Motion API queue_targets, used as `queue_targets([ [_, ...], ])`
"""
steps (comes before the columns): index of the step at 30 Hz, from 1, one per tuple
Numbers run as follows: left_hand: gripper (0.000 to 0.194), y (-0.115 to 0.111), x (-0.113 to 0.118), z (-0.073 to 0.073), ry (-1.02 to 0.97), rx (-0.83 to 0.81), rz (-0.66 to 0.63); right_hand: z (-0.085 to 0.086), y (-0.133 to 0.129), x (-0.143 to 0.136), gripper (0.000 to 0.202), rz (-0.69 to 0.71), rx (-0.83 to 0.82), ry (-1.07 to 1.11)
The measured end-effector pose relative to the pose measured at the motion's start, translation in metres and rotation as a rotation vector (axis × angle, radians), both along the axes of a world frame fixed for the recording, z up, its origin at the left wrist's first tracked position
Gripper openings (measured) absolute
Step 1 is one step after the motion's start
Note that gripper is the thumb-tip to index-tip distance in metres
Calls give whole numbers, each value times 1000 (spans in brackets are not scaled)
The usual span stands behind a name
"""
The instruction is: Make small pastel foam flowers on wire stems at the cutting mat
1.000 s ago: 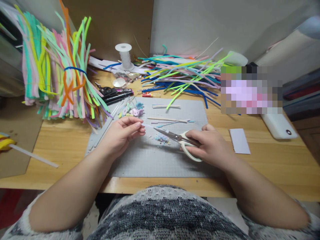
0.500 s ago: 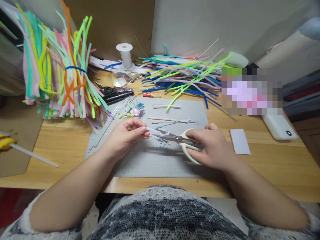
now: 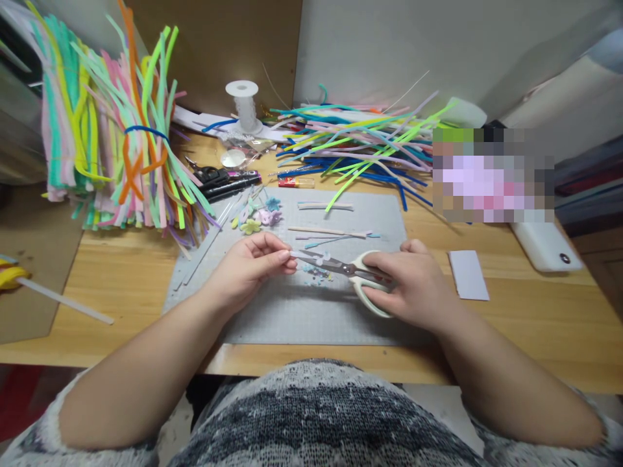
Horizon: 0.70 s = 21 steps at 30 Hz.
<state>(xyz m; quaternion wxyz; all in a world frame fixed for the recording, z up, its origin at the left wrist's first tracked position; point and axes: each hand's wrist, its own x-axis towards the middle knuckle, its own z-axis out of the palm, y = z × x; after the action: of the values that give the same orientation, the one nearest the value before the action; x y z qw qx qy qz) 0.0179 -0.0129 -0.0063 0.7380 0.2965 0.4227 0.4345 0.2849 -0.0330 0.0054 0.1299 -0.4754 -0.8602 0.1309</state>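
Observation:
My right hand point(image 3: 411, 282) grips a pair of scissors point(image 3: 346, 267) by its white handles, the blades pointing left. My left hand point(image 3: 257, 261) pinches a short pale pipe cleaner point(image 3: 322, 258) between thumb and fingers. That piece lies along the blades, and its far end looks curled or fluffy. The blades are nearly together, their tips close to my left fingertips. Beneath them, small pastel clippings point(image 3: 316, 275) are scattered on the grey cutting mat point(image 3: 292, 318). Several cut pipe cleaner lengths point(image 3: 331, 231) rest just behind, and pastel flower shapes point(image 3: 257, 217) lie behind my left hand.
Tied bundles of pipe cleaners point(image 3: 111, 143) stand at the left. A loose heap of pipe cleaners point(image 3: 360, 139) lies at the back beside a white spool point(image 3: 243, 107). Black pens point(image 3: 231, 185) lie left of centre. At the right are a white card point(image 3: 468, 275) and a white device point(image 3: 545, 243).
The scissor blades have closed from a wider gap. My left hand has shifted slightly right with the pipe cleaner, bringing its fingers nearer the scissors. My right hand stays almost in place.

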Motion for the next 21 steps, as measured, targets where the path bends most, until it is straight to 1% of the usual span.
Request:
queue_targets([
  [8, 25, 0, -1, 2, 14, -5, 8, 1, 0, 1, 16, 16, 11, 21],
  [21, 23, 1, -1, 0, -17, -12, -13, -2, 0, 3, 15, 34, -6, 18],
])
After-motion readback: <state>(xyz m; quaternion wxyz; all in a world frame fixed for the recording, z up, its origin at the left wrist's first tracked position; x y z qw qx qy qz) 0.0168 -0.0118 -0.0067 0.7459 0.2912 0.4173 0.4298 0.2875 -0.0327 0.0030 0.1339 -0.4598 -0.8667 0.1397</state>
